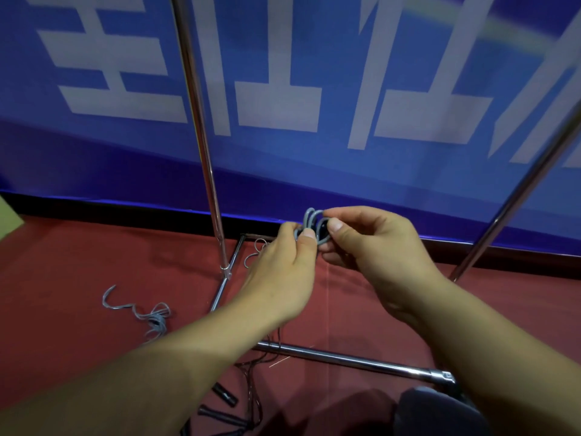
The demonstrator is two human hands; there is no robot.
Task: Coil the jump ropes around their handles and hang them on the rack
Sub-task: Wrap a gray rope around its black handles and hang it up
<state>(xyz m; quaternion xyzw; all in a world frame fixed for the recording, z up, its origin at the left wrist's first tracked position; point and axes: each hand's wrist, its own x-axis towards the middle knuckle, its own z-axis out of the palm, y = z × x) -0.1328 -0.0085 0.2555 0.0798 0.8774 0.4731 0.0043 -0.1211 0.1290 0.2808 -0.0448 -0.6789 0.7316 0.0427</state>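
Both forearms extended forward; left hand and right hand pinching grey rope coils between fingertips. Red floor, blue banner behind.

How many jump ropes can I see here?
3: a grey rope in both hands, a grey one on the floor, a dark one by the arms. Others may be hidden.

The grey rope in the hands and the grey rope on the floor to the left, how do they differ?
The rope in the hands is gathered into small tight loops; the rope on the floor sprawls in a loose tangle with one end trailing away. The first is pinched between the left hand and the right hand, above the floor; the second lies untouched on the red carpet. Both are thin and grey.
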